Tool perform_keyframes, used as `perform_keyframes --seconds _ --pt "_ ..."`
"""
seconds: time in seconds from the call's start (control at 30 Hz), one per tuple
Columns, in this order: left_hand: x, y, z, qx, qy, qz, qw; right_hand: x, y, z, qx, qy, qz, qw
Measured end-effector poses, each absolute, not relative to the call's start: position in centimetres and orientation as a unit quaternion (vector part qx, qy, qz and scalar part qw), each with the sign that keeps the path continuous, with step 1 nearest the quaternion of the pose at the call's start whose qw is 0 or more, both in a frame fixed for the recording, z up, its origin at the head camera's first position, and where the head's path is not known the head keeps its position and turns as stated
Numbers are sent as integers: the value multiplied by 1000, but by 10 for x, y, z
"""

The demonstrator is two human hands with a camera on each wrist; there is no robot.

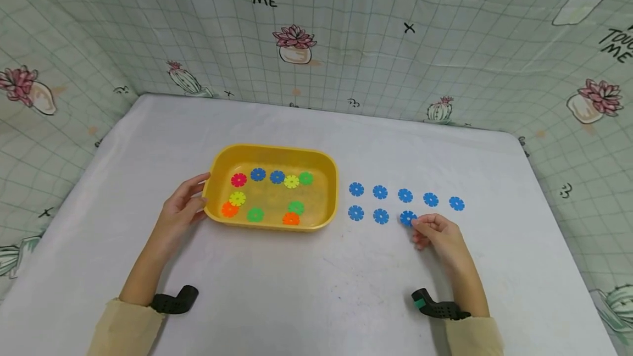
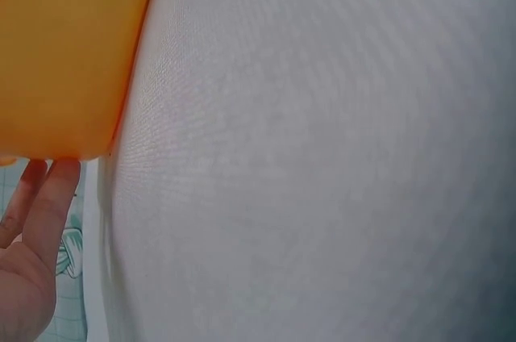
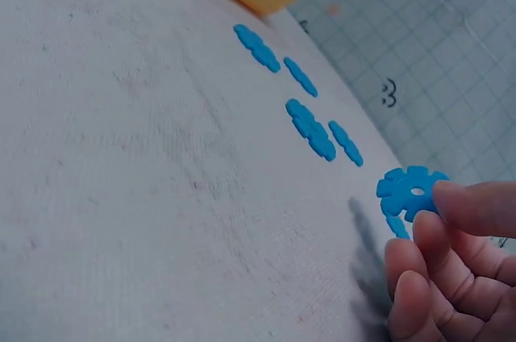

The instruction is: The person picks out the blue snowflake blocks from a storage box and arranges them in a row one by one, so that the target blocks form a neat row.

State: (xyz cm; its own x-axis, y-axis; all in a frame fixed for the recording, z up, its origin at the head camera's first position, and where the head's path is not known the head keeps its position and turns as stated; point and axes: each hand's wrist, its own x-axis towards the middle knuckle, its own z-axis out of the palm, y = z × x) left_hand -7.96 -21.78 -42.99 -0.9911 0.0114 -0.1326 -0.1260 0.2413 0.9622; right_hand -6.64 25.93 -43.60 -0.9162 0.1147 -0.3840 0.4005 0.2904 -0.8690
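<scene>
My right hand (image 1: 439, 235) pinches a blue notched plastic disc (image 3: 403, 189) between thumb and finger, tilted up above the table in the right wrist view. Other blue discs (image 1: 380, 192) lie flat in two rows to the left of and beyond this hand. At the left end of a yellow tray (image 1: 269, 226), my left hand (image 1: 182, 205) rests its fingertips against the outer wall. Its fingers (image 2: 53, 201) are nearly straight in the left wrist view. Inside the tray lie several loose notched discs, among them a red disc (image 1: 239, 180), orange, yellow, green and blue ones.
A white cloth covers the table (image 1: 296, 290), with small dark marks on it in front of the blue discs. Behind stands a curtain (image 1: 356, 59) with a grid and cactus print. Each wrist wears a black camera band (image 1: 175, 300).
</scene>
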Motion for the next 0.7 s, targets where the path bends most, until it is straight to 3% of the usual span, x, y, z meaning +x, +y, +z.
perform_keyframes --seconds 0.7 --pt "-80 -219 -430 -37 787 614 57 -78 260 -434 186 818 -518 169"
